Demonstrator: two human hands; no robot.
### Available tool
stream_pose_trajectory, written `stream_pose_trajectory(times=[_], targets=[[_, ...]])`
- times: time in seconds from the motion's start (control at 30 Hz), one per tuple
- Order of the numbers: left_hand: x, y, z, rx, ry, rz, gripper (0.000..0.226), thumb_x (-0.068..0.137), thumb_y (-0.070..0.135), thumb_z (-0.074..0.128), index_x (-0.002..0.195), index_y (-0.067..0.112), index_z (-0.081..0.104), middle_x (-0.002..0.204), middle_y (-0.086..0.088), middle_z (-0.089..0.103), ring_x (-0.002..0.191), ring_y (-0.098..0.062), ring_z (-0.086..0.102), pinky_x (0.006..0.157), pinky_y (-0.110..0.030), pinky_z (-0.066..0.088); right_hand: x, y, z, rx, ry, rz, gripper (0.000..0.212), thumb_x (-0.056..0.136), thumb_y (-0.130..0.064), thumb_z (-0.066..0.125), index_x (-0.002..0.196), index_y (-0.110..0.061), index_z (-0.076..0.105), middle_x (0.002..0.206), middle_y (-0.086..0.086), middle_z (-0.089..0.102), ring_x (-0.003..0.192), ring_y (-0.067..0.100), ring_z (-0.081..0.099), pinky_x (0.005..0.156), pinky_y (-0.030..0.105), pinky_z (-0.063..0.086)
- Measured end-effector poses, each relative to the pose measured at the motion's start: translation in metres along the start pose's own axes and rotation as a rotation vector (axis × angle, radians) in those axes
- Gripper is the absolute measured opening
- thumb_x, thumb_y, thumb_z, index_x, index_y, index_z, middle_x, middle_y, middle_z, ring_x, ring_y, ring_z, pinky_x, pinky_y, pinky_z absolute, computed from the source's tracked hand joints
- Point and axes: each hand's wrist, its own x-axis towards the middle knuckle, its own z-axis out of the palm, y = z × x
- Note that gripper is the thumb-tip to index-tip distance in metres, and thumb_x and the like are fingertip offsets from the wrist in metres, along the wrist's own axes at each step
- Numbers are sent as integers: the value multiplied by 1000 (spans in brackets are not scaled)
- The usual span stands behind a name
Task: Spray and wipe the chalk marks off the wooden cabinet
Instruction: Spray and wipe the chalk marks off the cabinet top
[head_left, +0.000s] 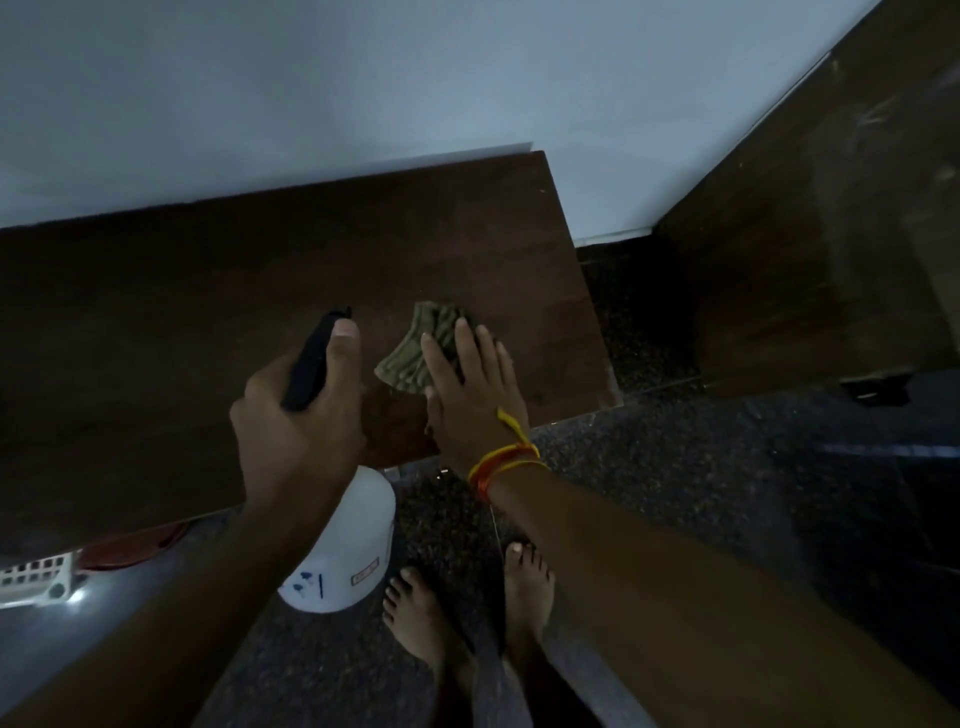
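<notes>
My left hand (296, 415) grips the spray bottle (343, 545) by its black trigger head, nozzle pointing away over the wooden cabinet (156, 312). Just right of it, my right hand (470, 395) lies flat, fingers spread, pressing the olive cloth (415, 358) onto the top, ready to wipe; chalk marks are indistinct.

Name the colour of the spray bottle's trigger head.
Black, on a white spray bottle; seen in the head view.

cloth (415, 353): part under right hand (470, 395) | bottle label (363, 577): unreadable
</notes>
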Motion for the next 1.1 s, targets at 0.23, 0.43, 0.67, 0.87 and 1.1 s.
stream_pose_trajectory(times=[0.23,0.43,0.67,0.87,1.1], targets=[[0,6,10,-57,17,-4,62,91,58,47,80,-1,61,69,-28,57,52,-34,56,47,-40,46,-34,33,-4,-26,-11,12,58,98,-33,39,151,-27,16,159,15,12,146,37,7,119,49,6],[1,0,20,-88,56,-3,57,97,51,50,79,-3,60,70,-29,58,48,-27,51,39,-23,39,-2,60,-18,-18,50,120,54,100,-32,35,151,-26,20,158,15,13,146,35,7,120,48,7],[-3,9,29,-92,88,-33,55,96,53,51,74,3,61,65,-25,59,47,-25,55,44,-36,45,-40,80,-16,-56,64,159,54,97,-30,43,148,-21,29,155,19,21,143,41,17,117,51,14],[-5,12,37,-115,70,-15,50,97,51,51,74,8,62,63,-17,59,42,-11,51,40,-30,42,-9,98,-24,-15,88,207,54,99,-30,39,150,-20,23,157,19,14,145,41,8,119,51,9],[-8,26,50,-120,76,-57,57,90,61,50,76,8,62,67,-17,61,51,-32,58,44,-45,50,-45,104,-21,43,27,312,56,99,-31,41,151,-24,21,159,16,11,143,43,10,113,53,24]])
